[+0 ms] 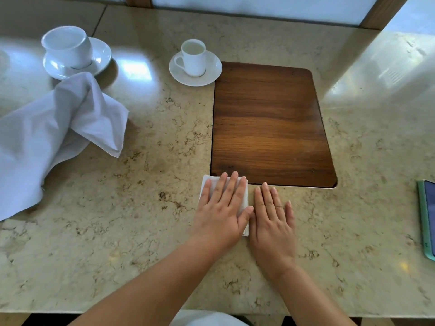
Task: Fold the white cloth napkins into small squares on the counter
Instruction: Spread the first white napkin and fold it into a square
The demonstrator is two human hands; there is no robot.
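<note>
A small folded white napkin (pixel 208 184) lies flat on the marble counter (pixel 141 208), just in front of the wooden inset panel. My left hand (pixel 222 208) presses on it with straight fingers and covers most of it. Flat on the bare counter beside the napkin's right edge lies my right hand (pixel 273 220), fingers straight and holding nothing. A large unfolded white napkin (pixel 54 137) sits crumpled at the left, with its lower end running to the left edge of the view.
A brown wooden panel (pixel 270 123) is set into the counter behind my hands. One white cup on a saucer (pixel 194 62) stands at its far left corner, another (pixel 70 50) at the back left. A phone in a green case (pixel 427 217) lies at the right edge.
</note>
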